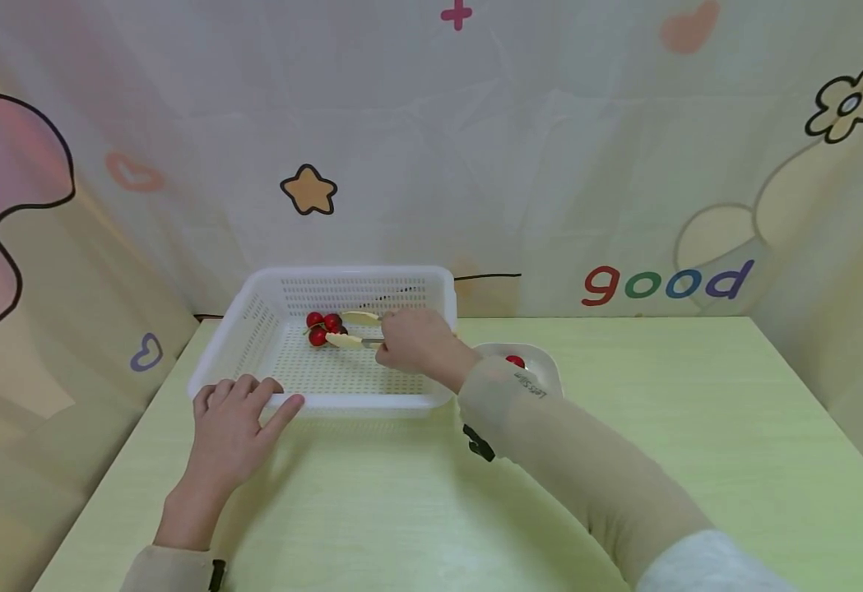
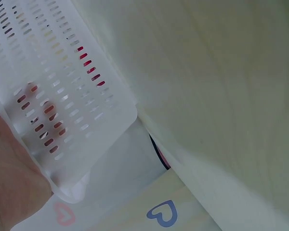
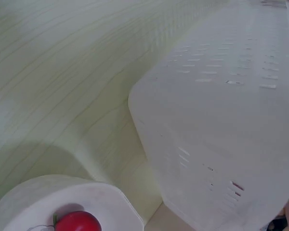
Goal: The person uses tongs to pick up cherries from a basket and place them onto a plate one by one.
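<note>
A white perforated basket [image 1: 372, 401] stands at the back left of the table, with several small red fruits [image 1: 317, 336] clustered inside, like cherry tomatoes with a green stem showing. My right hand [image 1: 419, 341] reaches over the basket and grips tongs [image 1: 345, 339] with cream-coloured tips. These tips are spread, pointing left at the cluster's right side. At the front left rim, my left hand [image 1: 234, 427] holds the basket, its fingers hooked over the edge and its thumb along the rim. Through the slots in the left wrist view, fingers [image 2: 49, 110] show inside the wall.
To the basket's right is a small white dish [image 1: 549, 370] with a red fruit [image 3: 78, 222] in it, partly hidden by the right forearm. A printed curtain [image 1: 401, 148] hangs behind the light green table [image 1: 661, 427] and along its sides.
</note>
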### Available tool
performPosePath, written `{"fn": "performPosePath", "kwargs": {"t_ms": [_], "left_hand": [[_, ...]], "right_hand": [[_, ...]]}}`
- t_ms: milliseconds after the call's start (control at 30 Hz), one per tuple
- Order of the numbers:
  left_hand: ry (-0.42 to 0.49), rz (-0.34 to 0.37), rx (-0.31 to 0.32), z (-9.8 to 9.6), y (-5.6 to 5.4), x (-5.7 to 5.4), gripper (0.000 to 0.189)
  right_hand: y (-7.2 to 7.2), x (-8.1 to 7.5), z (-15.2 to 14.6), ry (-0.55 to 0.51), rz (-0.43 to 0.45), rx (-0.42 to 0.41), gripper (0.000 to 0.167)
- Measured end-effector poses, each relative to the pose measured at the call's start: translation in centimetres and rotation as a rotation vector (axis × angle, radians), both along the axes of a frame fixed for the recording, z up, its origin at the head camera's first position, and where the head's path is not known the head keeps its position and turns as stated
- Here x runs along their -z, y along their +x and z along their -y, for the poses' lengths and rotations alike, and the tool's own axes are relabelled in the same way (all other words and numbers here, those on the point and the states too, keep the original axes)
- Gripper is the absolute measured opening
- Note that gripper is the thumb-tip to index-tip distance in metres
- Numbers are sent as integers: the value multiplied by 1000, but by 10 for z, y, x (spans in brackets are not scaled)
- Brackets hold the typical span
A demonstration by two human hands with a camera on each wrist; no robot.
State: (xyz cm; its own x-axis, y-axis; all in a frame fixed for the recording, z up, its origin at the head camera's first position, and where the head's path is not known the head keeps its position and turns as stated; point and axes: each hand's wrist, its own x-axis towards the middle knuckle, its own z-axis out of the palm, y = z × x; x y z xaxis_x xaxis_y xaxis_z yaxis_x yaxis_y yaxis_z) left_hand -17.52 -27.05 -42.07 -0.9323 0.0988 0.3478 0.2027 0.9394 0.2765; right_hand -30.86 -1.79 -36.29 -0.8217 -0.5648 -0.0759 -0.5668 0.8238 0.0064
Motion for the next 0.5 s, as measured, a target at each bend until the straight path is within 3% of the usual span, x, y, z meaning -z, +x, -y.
{"fn": "performPosePath", "kwargs": {"t_ms": [200, 500], "left_hand": [[4, 6, -3, 0, 1, -1, 48], [4, -3, 6, 0, 1, -1, 47]], "right_hand": [[-4, 5, 2, -7, 26, 18, 33], [-3, 11, 4, -8, 29, 19, 23]]}}
